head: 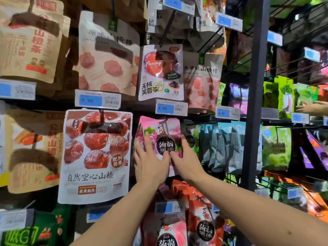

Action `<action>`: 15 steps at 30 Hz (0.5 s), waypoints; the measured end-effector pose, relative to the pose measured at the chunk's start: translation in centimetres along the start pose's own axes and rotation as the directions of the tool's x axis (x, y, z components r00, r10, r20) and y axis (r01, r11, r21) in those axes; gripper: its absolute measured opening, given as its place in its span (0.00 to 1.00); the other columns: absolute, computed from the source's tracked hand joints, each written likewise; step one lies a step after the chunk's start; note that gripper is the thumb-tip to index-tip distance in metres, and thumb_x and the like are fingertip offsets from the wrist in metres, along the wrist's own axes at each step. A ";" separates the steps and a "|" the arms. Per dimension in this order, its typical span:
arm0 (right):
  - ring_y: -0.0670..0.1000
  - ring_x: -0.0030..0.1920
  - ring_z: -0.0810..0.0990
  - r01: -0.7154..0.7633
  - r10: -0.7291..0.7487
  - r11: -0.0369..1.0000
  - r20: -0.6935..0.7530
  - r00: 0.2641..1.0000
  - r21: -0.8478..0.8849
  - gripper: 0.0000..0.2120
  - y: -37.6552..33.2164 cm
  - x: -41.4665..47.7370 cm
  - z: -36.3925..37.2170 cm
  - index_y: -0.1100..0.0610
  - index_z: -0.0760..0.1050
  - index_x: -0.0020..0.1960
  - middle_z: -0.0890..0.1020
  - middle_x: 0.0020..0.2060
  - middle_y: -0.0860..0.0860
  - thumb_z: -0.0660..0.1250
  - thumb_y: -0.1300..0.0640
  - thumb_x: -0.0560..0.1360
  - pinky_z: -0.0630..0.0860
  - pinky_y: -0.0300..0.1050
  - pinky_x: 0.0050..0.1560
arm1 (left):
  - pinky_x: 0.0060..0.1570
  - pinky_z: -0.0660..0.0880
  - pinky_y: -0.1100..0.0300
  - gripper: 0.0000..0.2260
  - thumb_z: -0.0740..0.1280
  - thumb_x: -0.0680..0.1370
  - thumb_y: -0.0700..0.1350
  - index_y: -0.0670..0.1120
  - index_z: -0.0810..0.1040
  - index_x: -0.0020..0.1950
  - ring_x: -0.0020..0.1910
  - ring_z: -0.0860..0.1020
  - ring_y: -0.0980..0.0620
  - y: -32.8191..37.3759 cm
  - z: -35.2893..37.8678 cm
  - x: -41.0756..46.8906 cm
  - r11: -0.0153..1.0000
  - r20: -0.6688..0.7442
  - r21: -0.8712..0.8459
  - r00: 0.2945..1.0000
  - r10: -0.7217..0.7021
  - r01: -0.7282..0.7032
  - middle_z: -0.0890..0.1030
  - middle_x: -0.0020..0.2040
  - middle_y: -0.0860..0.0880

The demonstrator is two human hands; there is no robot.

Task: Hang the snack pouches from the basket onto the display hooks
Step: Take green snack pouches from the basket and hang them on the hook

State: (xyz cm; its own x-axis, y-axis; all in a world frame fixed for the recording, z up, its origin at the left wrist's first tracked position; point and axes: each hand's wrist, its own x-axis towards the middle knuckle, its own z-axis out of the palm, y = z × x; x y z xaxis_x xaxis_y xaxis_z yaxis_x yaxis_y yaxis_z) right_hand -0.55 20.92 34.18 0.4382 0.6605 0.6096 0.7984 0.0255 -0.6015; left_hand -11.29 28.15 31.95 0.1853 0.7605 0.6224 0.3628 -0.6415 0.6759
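Dark peg-wall shelving is being faced at close range, crowded with hanging packets and blue price tags [171,108]. At its centre, a pink konjac-jelly pouch [159,126] is being pressed flat against the pouches behind it. It is hanging at the front of its row, with its top slot on the display hook [164,123] just under a 4.90 tag.

The pouch is being touched by both hands. The left hand [150,162] is being laid on its left half with the fingers straight and spread. The right hand [186,160] is being laid along its right edge, fingers likewise extended, the thumb resting at the dark round label. Nothing is being gripped or pinched by either hand; both are released and flat.

The step in hand is judged to be the seating and straightening of a pouch already on its hook. How far back on the hook it sits cannot be told.

No basket is being shown in this view, so the remaining stock cannot be counted. The next move is judged to call for both hands being drawn clear without the pouch being dragged forward, then for another pouch being fetched from the basket.

A large hawthorn pouch [95,157] is hanging just beside on the left. Red pouches [177,226] are hanging below. Past the grey upright post [255,86], another person's hand [308,107] is being held near the green packets.
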 end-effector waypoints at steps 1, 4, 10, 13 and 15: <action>0.55 0.69 0.73 -0.012 0.012 1.000 0.009 1.000 0.013 0.36 -0.2 -0.1 -0.2 0.53 0.47 0.84 0.73 0.72 0.57 0.63 0.51 0.82 0.70 0.47 0.67 | 0.76 0.59 0.41 0.41 0.61 0.79 0.62 0.58 0.36 0.81 0.81 0.49 0.42 0.0 0.0 0.0 1.000 -0.003 -0.002 1.000 0.005 -0.005 0.40 0.83 0.51; 0.53 0.70 0.72 -0.001 0.001 1.000 0.019 1.000 0.008 0.36 -0.3 0.2 -0.5 0.53 0.49 0.84 0.71 0.74 0.55 0.63 0.48 0.82 0.69 0.44 0.65 | 0.77 0.54 0.43 0.42 0.61 0.78 0.63 0.55 0.37 0.82 0.81 0.49 0.43 0.2 -0.2 0.3 1.000 -0.040 -0.014 0.999 -0.008 0.007 0.42 0.83 0.47; 0.51 0.74 0.68 -0.031 0.032 0.999 0.088 0.996 -0.011 0.38 0.3 0.0 0.1 0.52 0.47 0.84 0.66 0.76 0.54 0.62 0.44 0.81 0.61 0.40 0.68 | 0.77 0.55 0.45 0.47 0.66 0.78 0.62 0.45 0.39 0.82 0.81 0.52 0.42 0.5 -0.7 1.1 0.996 -0.036 -0.057 0.997 -0.075 0.073 0.47 0.83 0.44; 0.50 0.70 0.72 -0.049 0.049 0.999 0.082 0.995 -0.003 0.40 0.5 0.1 0.1 0.52 0.51 0.83 0.69 0.74 0.53 0.63 0.43 0.78 0.66 0.46 0.72 | 0.75 0.58 0.44 0.48 0.70 0.77 0.60 0.44 0.41 0.82 0.80 0.56 0.39 0.2 -0.4 1.2 0.996 -0.075 -0.074 0.995 -0.064 0.058 0.50 0.83 0.42; 0.51 0.71 0.71 -0.062 0.062 0.998 0.069 0.996 -0.002 0.39 0.2 -0.1 0.1 0.53 0.52 0.83 0.69 0.75 0.53 0.64 0.44 0.78 0.66 0.47 0.73 | 0.76 0.57 0.44 0.49 0.71 0.76 0.58 0.43 0.42 0.82 0.80 0.56 0.39 0.4 -0.4 1.0 0.994 -0.123 -0.107 0.991 -0.053 0.040 0.51 0.82 0.42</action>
State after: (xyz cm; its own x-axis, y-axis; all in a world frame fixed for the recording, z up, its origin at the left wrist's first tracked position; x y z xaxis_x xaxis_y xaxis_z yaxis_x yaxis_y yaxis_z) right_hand -0.51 20.89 33.98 0.4576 0.7109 0.5341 0.7705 -0.0173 -0.6372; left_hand -11.30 28.62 32.96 0.0521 0.7751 0.6297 0.2704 -0.6180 0.7382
